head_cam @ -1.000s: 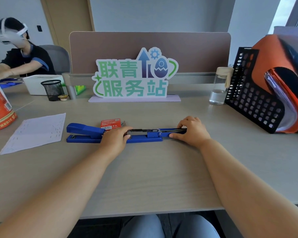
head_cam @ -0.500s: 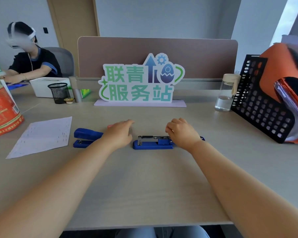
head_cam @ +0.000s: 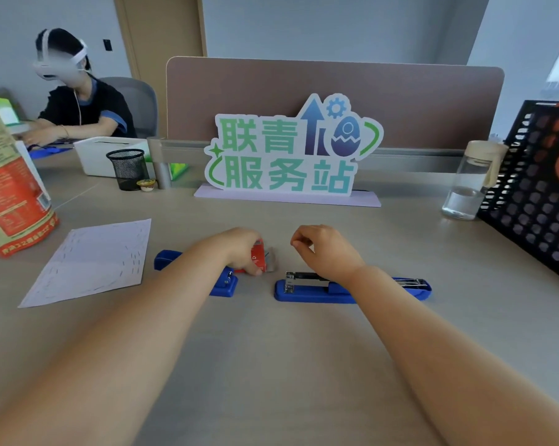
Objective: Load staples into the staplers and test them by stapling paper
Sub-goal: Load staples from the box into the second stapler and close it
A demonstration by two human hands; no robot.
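- left hand (head_cam: 244, 249) closed round small red staple box (head_cam: 258, 259), fingers wrapped over top, thumb at near edge; box tipped up off grey desk (head_cam: 271, 365), grey end poking out right side
- right hand (head_cam: 325, 252) empty, fingers loosely curled, thumb and forefinger pinched near each other; hovering just right of the box, above the far side of the opened stapler
- blue stapler (head_cam: 352, 286) flat on desk near centre-right, long base running left-right, metal magazine exposed at left end, partly hidden under right wrist
- second blue stapler (head_cam: 222, 284) left of it, mostly hidden behind left forearm; blue end visible at far left
- staple box just far of the gap between the two staplers
- white paper sheet (head_cam: 91, 262) on desk well left, covered with rows of staples
- far side: green-lettered sign (head_cam: 291, 149), clear bottle (head_cam: 468, 185) at right beside black perforated file rack (head_cam: 535, 194)
- far left: black mesh cup (head_cam: 128, 169), orange bag (head_cam: 8, 201), another person seated with headset
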